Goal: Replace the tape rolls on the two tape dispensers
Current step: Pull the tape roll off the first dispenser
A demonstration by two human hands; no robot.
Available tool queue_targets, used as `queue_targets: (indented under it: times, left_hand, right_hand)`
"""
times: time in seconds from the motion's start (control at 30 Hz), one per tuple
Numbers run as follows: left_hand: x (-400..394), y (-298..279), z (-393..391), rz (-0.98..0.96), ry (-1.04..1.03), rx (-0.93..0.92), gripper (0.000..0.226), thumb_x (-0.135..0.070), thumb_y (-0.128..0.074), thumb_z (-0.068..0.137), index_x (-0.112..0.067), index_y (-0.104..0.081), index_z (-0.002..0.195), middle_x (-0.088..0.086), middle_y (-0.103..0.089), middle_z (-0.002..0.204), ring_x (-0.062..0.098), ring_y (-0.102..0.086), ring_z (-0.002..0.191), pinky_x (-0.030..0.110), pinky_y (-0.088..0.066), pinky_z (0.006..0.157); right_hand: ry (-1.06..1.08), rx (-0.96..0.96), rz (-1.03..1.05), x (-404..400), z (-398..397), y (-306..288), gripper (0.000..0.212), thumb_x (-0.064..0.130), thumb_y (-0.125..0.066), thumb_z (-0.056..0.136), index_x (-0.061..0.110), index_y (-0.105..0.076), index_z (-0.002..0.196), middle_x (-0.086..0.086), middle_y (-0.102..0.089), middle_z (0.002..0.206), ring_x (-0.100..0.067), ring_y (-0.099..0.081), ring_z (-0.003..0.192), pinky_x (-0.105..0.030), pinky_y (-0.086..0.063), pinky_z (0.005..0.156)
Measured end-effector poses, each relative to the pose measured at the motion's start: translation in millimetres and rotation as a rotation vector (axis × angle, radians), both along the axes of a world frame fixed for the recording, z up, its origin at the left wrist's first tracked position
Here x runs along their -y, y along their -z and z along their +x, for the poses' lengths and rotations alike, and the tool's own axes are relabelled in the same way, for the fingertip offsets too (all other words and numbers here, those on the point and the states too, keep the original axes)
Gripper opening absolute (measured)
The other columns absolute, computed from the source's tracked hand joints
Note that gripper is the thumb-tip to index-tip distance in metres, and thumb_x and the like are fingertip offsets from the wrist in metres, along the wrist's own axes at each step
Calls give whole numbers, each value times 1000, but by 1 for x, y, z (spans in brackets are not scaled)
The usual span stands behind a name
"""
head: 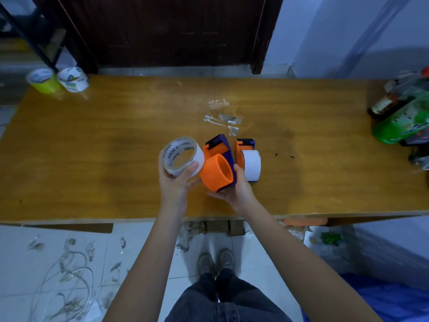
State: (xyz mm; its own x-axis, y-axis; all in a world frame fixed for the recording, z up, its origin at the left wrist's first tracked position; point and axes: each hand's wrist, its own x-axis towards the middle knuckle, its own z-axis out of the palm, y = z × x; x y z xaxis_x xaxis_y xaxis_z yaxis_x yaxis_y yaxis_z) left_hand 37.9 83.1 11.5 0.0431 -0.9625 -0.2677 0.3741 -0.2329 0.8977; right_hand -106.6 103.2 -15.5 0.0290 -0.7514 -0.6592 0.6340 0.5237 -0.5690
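Note:
My left hand (pixel 174 182) holds a white tape roll (pixel 182 156) with printed lettering inside its core, just left of a dispenser. My right hand (pixel 236 190) grips an orange and purple tape dispenser (pixel 218 162) from below; its orange spool is bare and faces the roll. A second orange and purple dispenser (pixel 246 156) stands on the wooden table (pixel 92 145) right behind my right hand, with a white roll (pixel 251 165) mounted on it. Two more rolls, one yellow-green (pixel 43 80) and one white (pixel 73 79), stand at the table's far left corner.
Scraps of torn tape (pixel 222 118) stick to the table beyond the dispensers. Bottles and a green container (pixel 404 112) crowd the right end. A dark door is behind the table. Tape scraps and wire litter the tiled floor near my feet.

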Motion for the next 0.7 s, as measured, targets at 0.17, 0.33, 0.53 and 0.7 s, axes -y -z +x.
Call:
queue_targets:
  times: [0.17, 0.33, 0.53, 0.7]
  left_hand:
    - [11, 1, 1, 40, 38, 58, 64, 0, -73, 73, -29, -46, 125, -4, -60, 117, 22, -65, 100, 32, -56, 56]
    - [23, 10, 5, -39, 104, 118, 81, 3, -79, 66, -25, -43, 132, 2, -57, 126, 24, -59, 112, 41, -58, 73]
    - [37, 30, 0, -107, 206, 344, 94, 1, -86, 56, -24, -40, 134, 1, -48, 138, 17, -45, 129, 39, -40, 108]
    - [43, 37, -7, -133, 281, 425, 95, 3, -86, 56, -15, -39, 137, 4, -49, 134, 25, -47, 124, 34, -42, 104]
  right_hand:
    - [-118, -249, 44, 1, 5, 5, 44, 48, -28, 98, 20, -43, 128, -11, -55, 121, -29, -61, 100, -42, -59, 71]
    - [-134, -450, 167, 3, 13, 8, 33, 48, -35, 96, 21, -54, 99, -6, -61, 111, -26, -59, 105, -28, -49, 61]
    - [-39, -258, 269, 9, 16, 16, 28, 26, -55, 92, 8, -59, 114, -10, -66, 101, -19, -65, 84, -25, -56, 56]
    - [108, -138, 247, 12, 20, 21, 29, 16, -55, 91, 2, -58, 116, -17, -64, 110, -28, -63, 99, -34, -57, 80]
